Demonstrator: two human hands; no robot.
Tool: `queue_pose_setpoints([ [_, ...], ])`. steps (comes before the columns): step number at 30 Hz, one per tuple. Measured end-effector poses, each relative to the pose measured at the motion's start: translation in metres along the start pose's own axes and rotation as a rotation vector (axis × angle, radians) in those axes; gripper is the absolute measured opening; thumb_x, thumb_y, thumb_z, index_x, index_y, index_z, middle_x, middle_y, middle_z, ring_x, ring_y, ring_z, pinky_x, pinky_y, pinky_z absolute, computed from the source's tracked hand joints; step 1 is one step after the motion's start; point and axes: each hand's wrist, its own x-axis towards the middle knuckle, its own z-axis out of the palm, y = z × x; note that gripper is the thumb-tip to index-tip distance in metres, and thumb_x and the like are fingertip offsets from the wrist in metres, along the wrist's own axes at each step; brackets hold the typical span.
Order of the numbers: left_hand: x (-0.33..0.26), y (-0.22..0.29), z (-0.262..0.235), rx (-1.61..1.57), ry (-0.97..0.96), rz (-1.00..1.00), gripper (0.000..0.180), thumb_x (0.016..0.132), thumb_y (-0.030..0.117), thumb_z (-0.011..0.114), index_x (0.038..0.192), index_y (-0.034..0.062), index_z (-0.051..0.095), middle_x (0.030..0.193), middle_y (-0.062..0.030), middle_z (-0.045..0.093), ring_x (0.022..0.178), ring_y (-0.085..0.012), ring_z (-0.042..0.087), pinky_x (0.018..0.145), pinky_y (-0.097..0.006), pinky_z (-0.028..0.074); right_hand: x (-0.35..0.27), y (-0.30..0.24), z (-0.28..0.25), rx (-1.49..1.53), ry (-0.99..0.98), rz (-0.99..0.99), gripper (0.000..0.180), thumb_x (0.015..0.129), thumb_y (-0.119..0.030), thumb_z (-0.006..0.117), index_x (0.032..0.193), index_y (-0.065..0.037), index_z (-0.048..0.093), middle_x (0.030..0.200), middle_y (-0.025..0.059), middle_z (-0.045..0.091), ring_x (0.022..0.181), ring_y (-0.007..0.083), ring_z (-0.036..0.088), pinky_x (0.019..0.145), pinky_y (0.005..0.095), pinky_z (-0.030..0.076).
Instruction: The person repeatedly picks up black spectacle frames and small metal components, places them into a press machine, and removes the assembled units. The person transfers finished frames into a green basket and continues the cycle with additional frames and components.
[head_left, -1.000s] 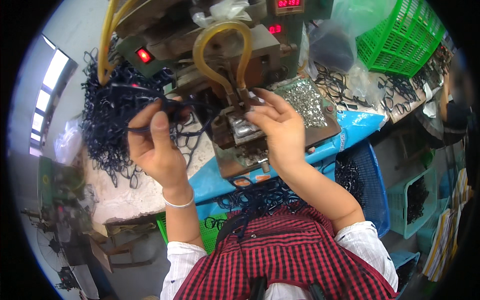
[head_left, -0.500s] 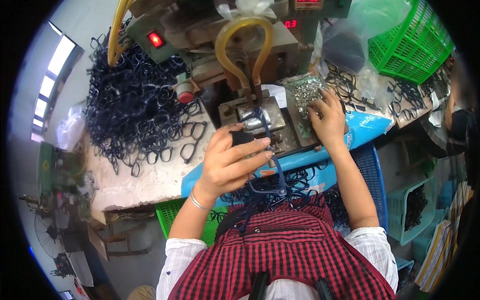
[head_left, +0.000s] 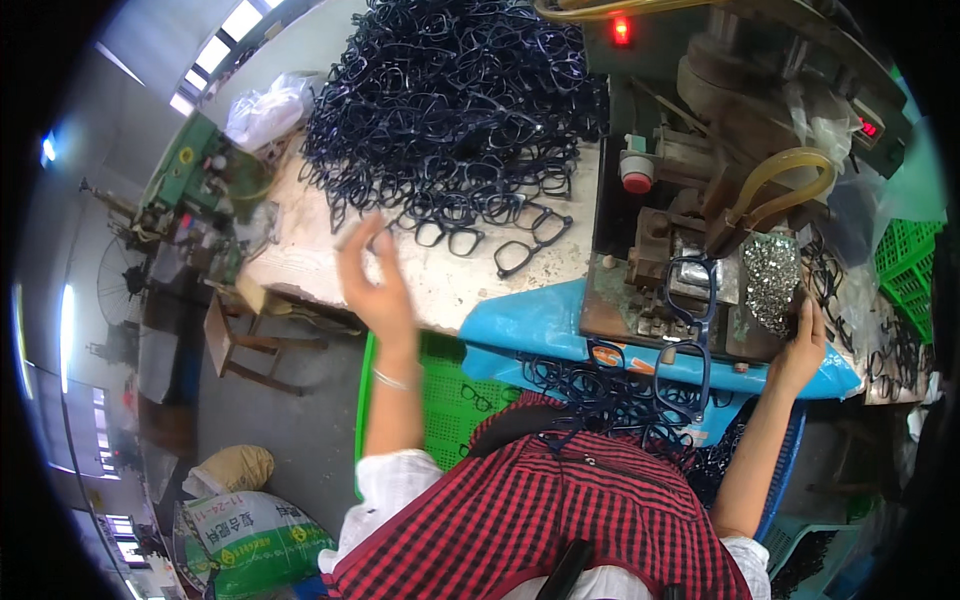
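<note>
Left hand [head_left: 380,295] has swung from the grey metal block [head_left: 730,285] toward heaped dark-blue plastic spectacle frames [head_left: 450,90].
Head view: its fingers are loosely parted, seemingly empty. One dark-blue plastic spectacle frame [head_left: 711,300] overhangs the block, untouched by hands, perhaps seated there. Right hand [head_left: 800,350], half-curled, is at the silver metal bits [head_left: 770,280], likely kept close for reach; its grip I cannot tell.

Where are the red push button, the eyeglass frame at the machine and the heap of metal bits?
Red push button [head_left: 637,182], head view: middle of its cap.
Eyeglass frame [head_left: 709,342], head view: rim near the bridge.
Metal bits [head_left: 771,280], head view: middle of the heap.
</note>
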Motion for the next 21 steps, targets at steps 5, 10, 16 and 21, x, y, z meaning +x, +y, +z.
queue_pose_setpoints([
  [5,0.073,-0.128,0.005,0.641,-0.525,0.001,0.028,0.085,0.022,0.072,0.108,0.0057,0.073,0.114,-0.0134,0.070,0.108,-0.0355,0.062,0.093,-0.046,0.052,0.009,-0.010,0.058,0.016,-0.032,-0.037,0.025,0.098,-0.010,0.066,0.118,0.002,0.071,0.116,0.0089,0.071,0.108,0.0172,0.064,0.101,0.0291,0.047],
  [10,0.045,-0.218,0.035,1.083,-0.635,-0.002,0.033,0.081,0.033,0.073,0.098,0.0055,0.076,0.112,-0.0140,0.071,0.111,-0.0376,0.062,0.094,-0.046,0.053,0.003,-0.030,0.062,-0.205,-0.146,-0.173,0.020,0.096,-0.008,0.069,0.113,0.001,0.072,0.105,0.0071,0.072,0.098,0.0136,0.066,0.090,0.0259,0.050],
  [16,0.004,-0.169,-0.015,1.029,-0.809,-0.560,0.037,0.077,0.031,0.066,0.094,-0.0008,0.075,0.093,-0.0240,0.074,0.082,-0.0415,0.071,0.075,-0.049,0.055,-0.039,-0.033,-0.020,-0.511,-0.094,-0.237,0.016,0.092,-0.005,0.071,0.107,0.002,0.073,0.098,0.0064,0.074,0.089,0.0124,0.066,0.083,0.0257,0.051],
  [21,-0.019,-0.153,0.021,0.169,-0.821,-0.705,0.025,0.088,0.026,0.066,0.087,0.0010,0.071,0.080,-0.0134,0.073,0.071,-0.0255,0.071,0.059,-0.035,0.053,-0.050,-0.063,-0.031,-0.310,-0.224,-0.243,0.010,0.086,0.004,0.069,0.096,0.003,0.071,0.095,0.0057,0.069,0.091,0.0158,0.064,0.087,0.0280,0.048],
])
